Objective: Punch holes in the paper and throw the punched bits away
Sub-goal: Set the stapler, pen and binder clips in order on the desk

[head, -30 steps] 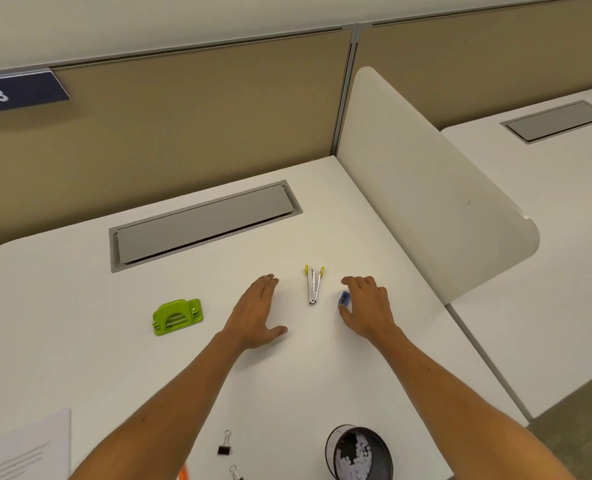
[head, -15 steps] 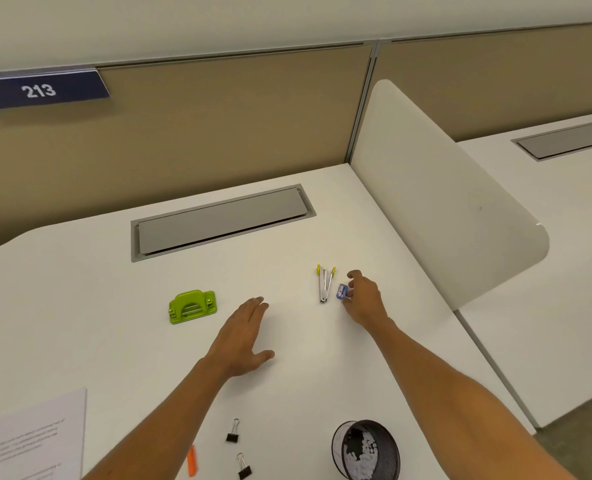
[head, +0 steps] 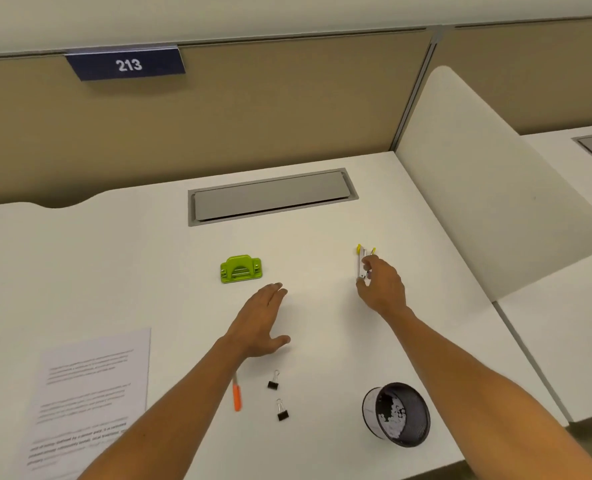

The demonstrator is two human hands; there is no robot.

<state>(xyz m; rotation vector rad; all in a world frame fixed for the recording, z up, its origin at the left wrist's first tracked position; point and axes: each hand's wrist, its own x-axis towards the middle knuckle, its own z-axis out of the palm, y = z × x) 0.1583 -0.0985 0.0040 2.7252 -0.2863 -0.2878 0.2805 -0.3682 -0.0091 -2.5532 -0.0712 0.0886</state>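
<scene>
A green hole punch [head: 241,269] sits on the white desk [head: 149,271], just beyond my left hand [head: 261,323], which lies flat with its fingers apart and holds nothing. A printed paper sheet [head: 93,393] lies at the near left. A black mesh cup [head: 396,414] with white paper bits inside is tipped toward me at the near right. My right hand [head: 381,287] pinches the near end of a small silver tool with yellow tips [head: 361,258], thumb on one side and fingers on the other.
Two black binder clips [head: 273,381] [head: 282,410] and an orange pen [head: 236,398] lie near my left forearm. A grey cable hatch [head: 270,195] is set into the desk's far side. A white divider panel [head: 488,188] bounds the right edge.
My right hand shifted left from a small blue item onto the silver tool; the blue item is no longer visible. The left hand stays flat. The view turned left, showing more paper.
</scene>
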